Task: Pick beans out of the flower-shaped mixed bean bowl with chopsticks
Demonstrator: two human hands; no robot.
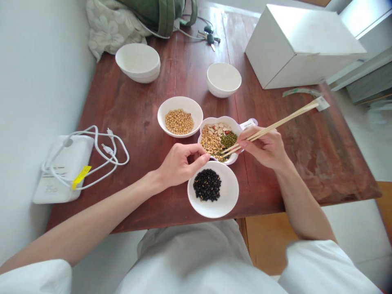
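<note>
My right hand [265,148] holds a pair of wooden chopsticks [281,121], their tips down among the beans in a scalloped bowl [225,119]. That bowl carries soybeans [210,139], green mung beans [229,140] and pale flat pieces, with a labelled handle at its right. My left hand [183,164] pinches the scalloped bowl's near-left rim, thumb and forefinger closed together. Just below, a white bowl [229,196] contains black beans [207,185]. Another white bowl [162,118] with soybeans [179,121] stands to the upper left.
Two white bowls stand farther back, a larger one [137,63] at left and a smaller one [224,79] at centre. A white box [306,49] sits back right. Keys [210,38] and a green bag [162,16] lie at the back; a white device with cables [64,171] is at left.
</note>
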